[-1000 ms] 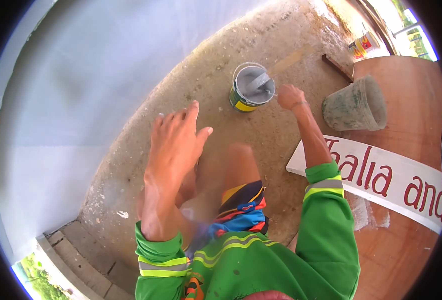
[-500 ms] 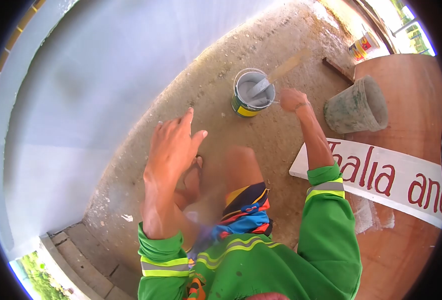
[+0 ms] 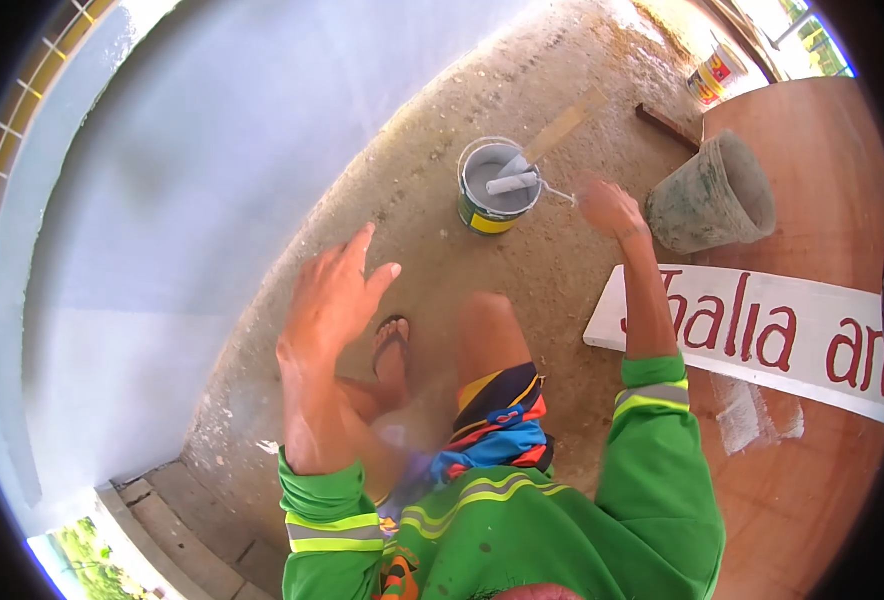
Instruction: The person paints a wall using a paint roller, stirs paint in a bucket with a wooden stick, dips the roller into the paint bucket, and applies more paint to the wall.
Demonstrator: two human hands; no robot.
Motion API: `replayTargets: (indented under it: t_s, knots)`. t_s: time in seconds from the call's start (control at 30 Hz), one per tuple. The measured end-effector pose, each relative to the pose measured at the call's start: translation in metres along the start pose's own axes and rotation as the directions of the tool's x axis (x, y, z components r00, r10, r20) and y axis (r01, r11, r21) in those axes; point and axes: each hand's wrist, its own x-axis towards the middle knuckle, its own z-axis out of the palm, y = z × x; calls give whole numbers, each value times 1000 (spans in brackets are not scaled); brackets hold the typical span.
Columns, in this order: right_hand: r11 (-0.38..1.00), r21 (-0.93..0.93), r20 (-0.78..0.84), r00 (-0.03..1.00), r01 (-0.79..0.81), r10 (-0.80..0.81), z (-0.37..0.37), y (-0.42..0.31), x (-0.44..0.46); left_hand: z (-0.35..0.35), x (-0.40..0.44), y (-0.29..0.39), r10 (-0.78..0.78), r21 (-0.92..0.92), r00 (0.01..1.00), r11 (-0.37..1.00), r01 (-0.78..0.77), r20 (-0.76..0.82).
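Observation:
My right hand (image 3: 610, 208) is closed round the handle end of a small paint roller (image 3: 512, 184), whose wire frame reaches over the rim of a paint can (image 3: 492, 222). The pale roller sleeve lies across the can's mouth, above the grey paint (image 3: 490, 197). A flat wooden stick (image 3: 569, 125) leans in the same can, its lower end coated with paint. My left hand (image 3: 334, 290) hangs in the air near the wall, holding nothing, with index finger and thumb apart. The roller's handle is mostly hidden in my right fist.
A pale painted wall (image 3: 212, 190) rises on the left. Right of the can a dirty grey bucket (image 3: 697, 200) lies tilted by a brown board (image 3: 822, 180). A lettered white sign (image 3: 752, 325) lies near my right arm. Another container (image 3: 714, 75) stands farther back.
My right hand has shifted slightly right, and the roller sleeve has come into sight above the paint. My left hand has moved slightly left and stays open.

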Motion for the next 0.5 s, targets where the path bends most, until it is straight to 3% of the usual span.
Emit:
replayTargets:
  t_s: [0.07,0.27,0.5]
  knots:
    - [991,122,-116,993,50,-36,13,17,-30,-2,1,-2,-30,-6,999,1000,30,20]
    - [946,322,-419,902,37,107,88,16,-88,-4,9,-3,-56,-6,997,998,56,60]
    - [937,347,-508,849,45,148,171,-2,-86,4,13,5,-43,27,997,999,41,61]
